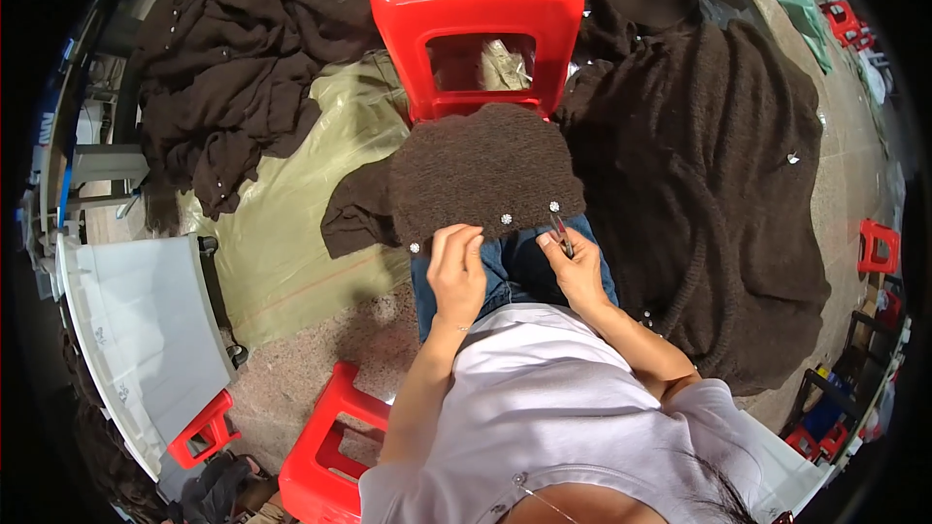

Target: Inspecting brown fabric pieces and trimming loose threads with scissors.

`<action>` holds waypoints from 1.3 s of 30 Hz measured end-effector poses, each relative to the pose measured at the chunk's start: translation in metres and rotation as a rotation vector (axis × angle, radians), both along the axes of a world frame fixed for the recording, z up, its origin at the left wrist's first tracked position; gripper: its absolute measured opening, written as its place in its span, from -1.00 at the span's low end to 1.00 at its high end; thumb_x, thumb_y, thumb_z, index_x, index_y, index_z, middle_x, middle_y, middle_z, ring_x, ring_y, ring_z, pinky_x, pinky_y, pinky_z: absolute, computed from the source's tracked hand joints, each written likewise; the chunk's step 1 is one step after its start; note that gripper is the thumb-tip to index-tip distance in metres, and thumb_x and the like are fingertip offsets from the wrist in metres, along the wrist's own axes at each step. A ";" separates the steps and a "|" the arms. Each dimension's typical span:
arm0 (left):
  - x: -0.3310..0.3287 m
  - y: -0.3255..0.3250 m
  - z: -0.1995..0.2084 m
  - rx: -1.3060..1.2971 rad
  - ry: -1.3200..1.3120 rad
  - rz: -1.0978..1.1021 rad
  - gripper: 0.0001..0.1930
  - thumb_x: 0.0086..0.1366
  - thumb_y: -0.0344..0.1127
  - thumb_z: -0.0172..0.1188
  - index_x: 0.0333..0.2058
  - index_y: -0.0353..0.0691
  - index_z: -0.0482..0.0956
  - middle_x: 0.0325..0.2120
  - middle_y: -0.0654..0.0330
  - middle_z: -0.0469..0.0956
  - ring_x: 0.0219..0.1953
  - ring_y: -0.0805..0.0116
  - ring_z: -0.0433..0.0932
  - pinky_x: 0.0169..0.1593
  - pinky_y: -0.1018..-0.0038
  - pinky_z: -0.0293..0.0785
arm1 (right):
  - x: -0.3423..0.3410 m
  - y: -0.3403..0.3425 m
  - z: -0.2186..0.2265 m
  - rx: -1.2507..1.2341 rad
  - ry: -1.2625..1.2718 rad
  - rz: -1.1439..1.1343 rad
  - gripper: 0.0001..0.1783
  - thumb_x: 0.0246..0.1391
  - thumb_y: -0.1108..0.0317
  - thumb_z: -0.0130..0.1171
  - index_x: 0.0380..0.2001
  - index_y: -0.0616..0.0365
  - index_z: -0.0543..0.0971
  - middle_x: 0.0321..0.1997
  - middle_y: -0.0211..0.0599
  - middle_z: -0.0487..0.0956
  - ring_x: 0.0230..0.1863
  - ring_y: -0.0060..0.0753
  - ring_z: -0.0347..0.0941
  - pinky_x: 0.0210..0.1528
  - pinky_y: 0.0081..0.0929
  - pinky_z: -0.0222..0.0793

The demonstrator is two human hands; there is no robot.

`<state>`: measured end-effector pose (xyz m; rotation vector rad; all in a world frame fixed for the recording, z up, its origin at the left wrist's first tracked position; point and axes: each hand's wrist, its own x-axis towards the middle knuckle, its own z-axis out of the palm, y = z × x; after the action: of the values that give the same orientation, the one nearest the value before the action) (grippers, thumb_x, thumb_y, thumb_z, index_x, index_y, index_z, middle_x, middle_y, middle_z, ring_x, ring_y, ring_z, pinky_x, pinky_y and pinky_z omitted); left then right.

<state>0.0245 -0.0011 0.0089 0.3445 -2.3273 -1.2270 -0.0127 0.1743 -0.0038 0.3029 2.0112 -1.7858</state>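
Note:
A dark brown knit garment (485,160) lies over my knees, its lower edge towards me. Along that edge sit three shiny, jewelled buttons: one (415,247) at the left, another (506,219) in the middle and a third (554,206) at the right. My left hand (456,272) is closed at the edge between the left and middle buttons, fingers curled and pinching the knit. In my right hand (580,267) is a small pair of thread snips (561,233), its tip pointing up just below the right button. The right fingers are wrapped round the snips.
A red plastic stool (476,5) stands right beyond my knees. Brown knit garments are heaped at the left (233,58) and the right (718,204). Yellowish plastic sheeting (291,233) covers the floor at left, beside a white panel (146,330). Another red stool (325,466) is at lower left.

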 end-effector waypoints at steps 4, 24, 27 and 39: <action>-0.009 0.013 -0.009 -0.017 -0.157 -0.064 -0.88 0.17 -0.42 0.32 -0.33 -0.29 0.60 -0.32 0.05 0.55 -0.39 0.18 0.58 -0.31 0.34 0.51 | 0.009 -0.002 -0.011 -0.026 0.073 0.006 -0.79 0.19 0.32 0.22 -0.43 0.26 0.60 -0.61 -0.68 0.37 -0.53 -0.82 0.16 -0.53 -0.64 0.07; -0.011 0.025 -0.039 0.014 -0.320 0.051 -0.86 0.15 -0.34 0.35 -0.44 -0.29 0.64 -0.64 0.08 0.60 -0.61 0.31 0.61 -0.46 0.44 0.49 | 0.005 -0.004 -0.002 -0.044 0.022 0.050 -0.78 0.20 0.32 0.21 -0.40 0.29 0.64 -0.61 -0.62 0.46 -0.55 -0.80 0.22 -0.54 -0.65 0.12; -0.008 0.027 -0.033 0.096 -0.322 0.049 -0.91 0.14 -0.42 0.34 -0.42 -0.31 0.63 -0.59 0.10 0.62 -0.57 0.41 0.61 -0.44 0.50 0.48 | 0.004 -0.001 -0.006 -0.059 -0.007 0.066 -0.75 0.20 0.28 0.21 -0.43 0.26 0.62 -0.65 -0.65 0.38 -0.57 -0.81 0.16 -0.58 -0.63 0.05; 0.000 0.026 -0.007 0.132 -0.157 -0.035 -0.90 0.08 -0.57 0.30 -0.41 -0.33 0.57 -0.30 0.12 0.58 -0.51 0.44 0.56 -0.48 0.55 0.46 | 0.004 -0.003 -0.003 -0.033 0.006 0.124 -0.71 0.23 0.24 0.18 -0.38 0.29 0.61 -0.63 -0.57 0.43 -0.53 -0.75 0.24 -0.52 -0.60 0.17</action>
<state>0.0248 0.0246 0.0020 0.4615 -2.3978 -1.4211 -0.0091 0.1710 -0.0073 0.1593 1.9575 -1.7431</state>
